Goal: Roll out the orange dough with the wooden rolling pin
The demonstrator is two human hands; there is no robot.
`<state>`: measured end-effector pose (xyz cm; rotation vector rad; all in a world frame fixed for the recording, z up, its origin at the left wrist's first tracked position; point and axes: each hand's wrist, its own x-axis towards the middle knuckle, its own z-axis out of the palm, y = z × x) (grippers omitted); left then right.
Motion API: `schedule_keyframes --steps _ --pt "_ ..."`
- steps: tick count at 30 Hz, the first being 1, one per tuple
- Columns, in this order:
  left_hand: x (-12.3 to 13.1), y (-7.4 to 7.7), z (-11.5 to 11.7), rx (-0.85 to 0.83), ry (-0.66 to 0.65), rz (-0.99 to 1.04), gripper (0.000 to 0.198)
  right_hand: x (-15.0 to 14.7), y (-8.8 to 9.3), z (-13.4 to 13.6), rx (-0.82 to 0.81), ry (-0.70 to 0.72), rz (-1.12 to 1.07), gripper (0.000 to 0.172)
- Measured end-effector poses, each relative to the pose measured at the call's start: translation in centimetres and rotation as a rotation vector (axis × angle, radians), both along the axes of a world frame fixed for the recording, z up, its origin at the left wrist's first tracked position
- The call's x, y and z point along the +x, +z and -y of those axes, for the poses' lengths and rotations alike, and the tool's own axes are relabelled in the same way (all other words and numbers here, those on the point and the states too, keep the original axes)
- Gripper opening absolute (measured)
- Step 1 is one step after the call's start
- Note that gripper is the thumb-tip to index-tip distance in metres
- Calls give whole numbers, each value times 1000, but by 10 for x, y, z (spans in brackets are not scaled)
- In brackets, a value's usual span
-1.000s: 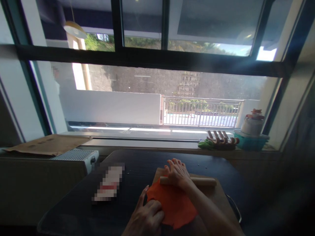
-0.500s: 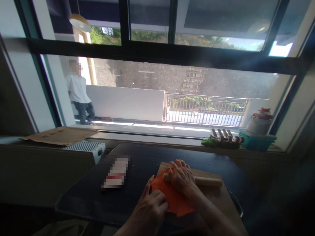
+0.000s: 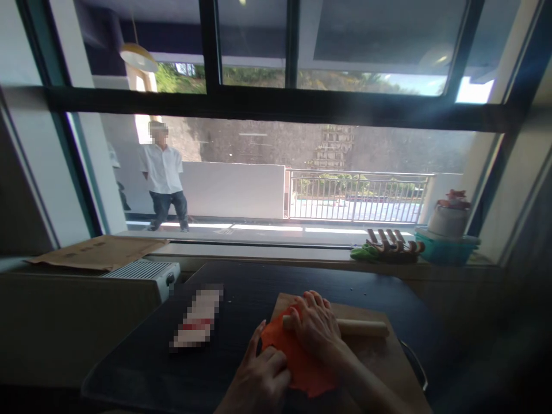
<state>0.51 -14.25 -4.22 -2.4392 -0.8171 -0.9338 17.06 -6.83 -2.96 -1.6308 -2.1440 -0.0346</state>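
Right hand (image 3: 317,325) over the pin (image 3: 363,328), left hand (image 3: 265,371) at the rim of our orange sheet (image 3: 304,365).
The sheet lies ragged-edged on the board (image 3: 382,365), which sits on the bench (image 3: 244,299). Our hands are apart: the right is laid across the pin near its left end, fingers stretched past it; the left has its forefinger out and the rest bent, and we cannot tell whether it pinches the sheet. With one palm pressing off-centre, we judge the pin could swivel and leave the sheet uneven, since its right end lies over bare board. If our left hand drags while the pin bears down, the thin edge might tear or crease.
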Motion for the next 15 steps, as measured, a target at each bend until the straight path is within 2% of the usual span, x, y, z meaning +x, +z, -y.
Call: schedule_keyframes --steps 3,9,11,15 --pt "1 -1 -2 12 -21 31 25 -3 1 -2 -3 -15 5 39" --pt "0 0 -5 86 -16 56 29 -10 23 -52 26 -152 26 32" --pt "-5 0 -7 102 -6 57 29 -9 23 -57 65 -95 45 34" --pt "-12 -3 -16 123 -6 26 27 -3 12 -45 89 84 108 36"
